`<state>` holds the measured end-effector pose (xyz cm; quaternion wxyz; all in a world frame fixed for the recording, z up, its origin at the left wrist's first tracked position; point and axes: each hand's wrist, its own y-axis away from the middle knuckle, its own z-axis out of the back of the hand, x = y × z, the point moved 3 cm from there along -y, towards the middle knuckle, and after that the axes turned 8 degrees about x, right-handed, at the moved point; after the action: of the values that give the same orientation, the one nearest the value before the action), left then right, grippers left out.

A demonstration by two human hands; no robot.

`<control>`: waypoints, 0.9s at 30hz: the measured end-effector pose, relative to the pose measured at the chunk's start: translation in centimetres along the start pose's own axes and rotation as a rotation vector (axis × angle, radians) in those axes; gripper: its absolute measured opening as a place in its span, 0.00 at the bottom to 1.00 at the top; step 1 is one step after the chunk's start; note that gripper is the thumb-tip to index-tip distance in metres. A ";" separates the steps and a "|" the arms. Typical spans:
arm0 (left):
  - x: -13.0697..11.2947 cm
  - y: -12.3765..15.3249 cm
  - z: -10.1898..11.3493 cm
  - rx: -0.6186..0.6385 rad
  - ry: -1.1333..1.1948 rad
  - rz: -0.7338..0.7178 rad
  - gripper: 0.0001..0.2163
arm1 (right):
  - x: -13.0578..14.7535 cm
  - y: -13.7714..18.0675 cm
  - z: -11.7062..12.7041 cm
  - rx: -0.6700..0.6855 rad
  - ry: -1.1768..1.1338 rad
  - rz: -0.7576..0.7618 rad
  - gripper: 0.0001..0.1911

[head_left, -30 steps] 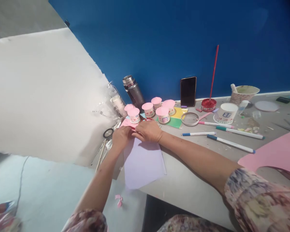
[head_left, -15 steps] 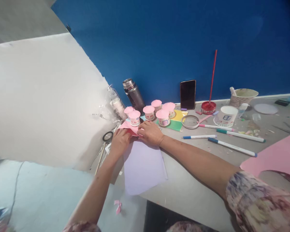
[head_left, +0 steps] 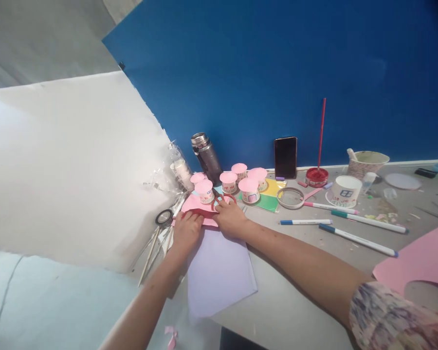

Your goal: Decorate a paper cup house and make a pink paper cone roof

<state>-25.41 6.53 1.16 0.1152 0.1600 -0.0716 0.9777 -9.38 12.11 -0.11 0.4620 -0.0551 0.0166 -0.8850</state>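
Observation:
My left hand (head_left: 189, 227) has its fingers bent over the left side of a pink paper sheet (head_left: 209, 221), gripping it. At the sheet's right side my right hand (head_left: 229, 217) is closed on the edge, its fingertips partly hidden. Red-handled scissors (head_left: 229, 197) lie just beyond the right fingers. A lilac sheet (head_left: 221, 272) lies under and in front of both hands. Behind them stand several small paper cups with pink disc tops, the nearest cup (head_left: 204, 192) being right behind the pink sheet.
A dark flask (head_left: 207, 158) and a phone (head_left: 285, 158) stand by the blue wall. Black tape (head_left: 164, 217) and sticks (head_left: 149, 255) lie left. Rightward are a tape ring (head_left: 290, 198), several markers, a white cup (head_left: 346, 191) and a large pink sheet (head_left: 419, 257).
The camera view has tilted, so the scene sits lower. The pink sheet's edge now bows up between my hands. The scissors' red handles have come into view beyond my right hand.

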 end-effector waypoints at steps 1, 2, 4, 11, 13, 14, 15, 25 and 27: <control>0.1 -0.1 0.1 0.017 -0.003 -0.004 0.12 | 0.0 -0.1 0.1 0.018 0.004 -0.015 0.15; 0.1 -0.2 0.2 0.032 -0.007 -0.006 0.12 | 0.0 -0.1 0.1 0.035 0.008 -0.030 0.15; 0.1 -0.3 0.2 0.057 -0.016 -0.006 0.13 | -0.1 -0.3 0.1 0.064 0.013 -0.056 0.16; 0.2 0.0 -0.4 0.109 -0.005 0.027 0.16 | -0.4 -0.5 0.0 0.108 0.021 -0.095 0.19; 0.3 0.0 -0.4 0.120 0.007 0.034 0.16 | -0.6 -0.5 0.1 0.121 0.021 -0.105 0.20; 0.3 0.1 -0.4 0.127 0.014 0.034 0.16 | -0.6 -0.5 0.1 0.126 0.020 -0.109 0.20; 0.3 0.1 -0.4 0.134 0.022 0.035 0.16 | -0.7 -0.5 0.1 0.130 0.020 -0.111 0.20; -0.3 0.0 0.9 0.209 0.201 0.010 0.18 | -0.8 -0.4 0.1 0.136 0.016 -0.097 0.18; 0.3 -0.4 1.6 0.237 0.290 -0.051 0.18 | -0.8 -0.2 0.2 0.133 0.015 -0.093 0.18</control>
<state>-25.12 6.69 2.84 0.1293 0.0318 0.0654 0.9889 -9.10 12.84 0.00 0.4229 -0.0184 -0.0415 -0.9050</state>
